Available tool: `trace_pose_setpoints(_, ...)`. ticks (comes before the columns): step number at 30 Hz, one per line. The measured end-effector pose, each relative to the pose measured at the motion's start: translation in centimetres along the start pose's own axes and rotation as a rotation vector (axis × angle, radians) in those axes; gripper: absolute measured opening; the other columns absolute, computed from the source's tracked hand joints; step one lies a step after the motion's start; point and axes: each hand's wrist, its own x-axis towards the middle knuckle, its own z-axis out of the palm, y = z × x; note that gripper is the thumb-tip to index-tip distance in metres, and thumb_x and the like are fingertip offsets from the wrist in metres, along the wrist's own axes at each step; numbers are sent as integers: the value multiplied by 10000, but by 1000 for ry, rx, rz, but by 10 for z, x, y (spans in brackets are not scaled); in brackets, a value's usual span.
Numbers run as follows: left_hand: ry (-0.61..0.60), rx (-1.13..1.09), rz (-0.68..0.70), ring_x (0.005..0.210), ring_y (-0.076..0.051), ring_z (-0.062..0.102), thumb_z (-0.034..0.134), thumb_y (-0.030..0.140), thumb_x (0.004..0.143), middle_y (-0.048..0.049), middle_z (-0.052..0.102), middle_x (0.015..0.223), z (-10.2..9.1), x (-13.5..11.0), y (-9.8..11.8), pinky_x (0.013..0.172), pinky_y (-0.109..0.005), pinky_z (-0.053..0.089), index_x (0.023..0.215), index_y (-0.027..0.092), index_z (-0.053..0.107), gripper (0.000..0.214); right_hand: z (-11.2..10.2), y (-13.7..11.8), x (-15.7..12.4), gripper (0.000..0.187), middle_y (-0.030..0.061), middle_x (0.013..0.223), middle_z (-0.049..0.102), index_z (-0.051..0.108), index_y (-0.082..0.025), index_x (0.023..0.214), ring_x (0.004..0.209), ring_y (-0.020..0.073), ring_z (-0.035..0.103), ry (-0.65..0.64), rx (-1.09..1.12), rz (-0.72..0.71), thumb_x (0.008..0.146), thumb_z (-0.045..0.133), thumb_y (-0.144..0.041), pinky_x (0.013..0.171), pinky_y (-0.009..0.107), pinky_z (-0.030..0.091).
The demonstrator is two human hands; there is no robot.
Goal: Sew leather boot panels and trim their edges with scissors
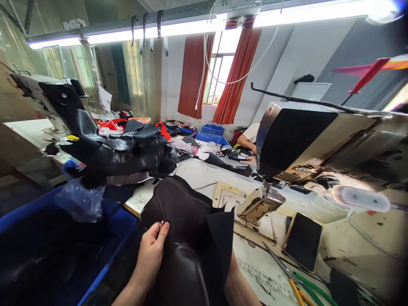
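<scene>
Your left hand pinches the edge of a dark-brown, curved, leather-like panel just to its right. Shaping looks done; the matt-black, pointed flap hiding your right hand seems unfastened on top. The panel is smooth, glossy low down. I cannot tell your right grip.

Over my feed I read the leather piece as deep brown, its flap as black. The heap of leather showed me mostly black, and the tub strong blue. I made out an off-white tabletop printed with dark ruler-like marks, a cream sewing machine with a black panel, scissors with yellow-orange and green handles, a black-screened phone edged in pale gold, and rust-red curtains.
</scene>
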Motion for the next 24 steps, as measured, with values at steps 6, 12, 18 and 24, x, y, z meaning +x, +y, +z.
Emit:
trace_pose_setpoints(6,-16,251,77,530,-148,505,623,719,711,-20,590,583,-41,-16,9,517,-262,391,651,167,626,556,24,-9,-9,268,39,899,770,776,-221,795,934,257,714,20,120,137,670,835,-450,906,411,569)
trace_pose_setpoints(12,-268,346,111,1147,-344,583,760,617,620,-118,698,1114,-79,-87,11,1011,-441,444,1144,242,687,648,67,16,-8,513,69,1125,721,766,-272,1006,1180,308,605,-81,-29,78,824,545,-698,1024,483,485)
trace_pose_setpoints(18,469,366,-48,988,-351,675,731,631,649,-124,749,1011,-167,-100,38,870,-443,547,1013,170,694,588,107,42,-24,559,69,1302,630,657,-275,1228,1338,314,452,-278,-154,99,789,672,-621,1110,513,371)
trace_pose_setpoints(24,663,547,-137,900,-223,692,547,398,921,-61,719,1002,-320,-47,102,820,-390,564,1139,149,599,336,93,38,-19,625,85,1414,534,598,-344,1276,1304,332,487,-320,-315,132,738,713,-641,1070,540,398)
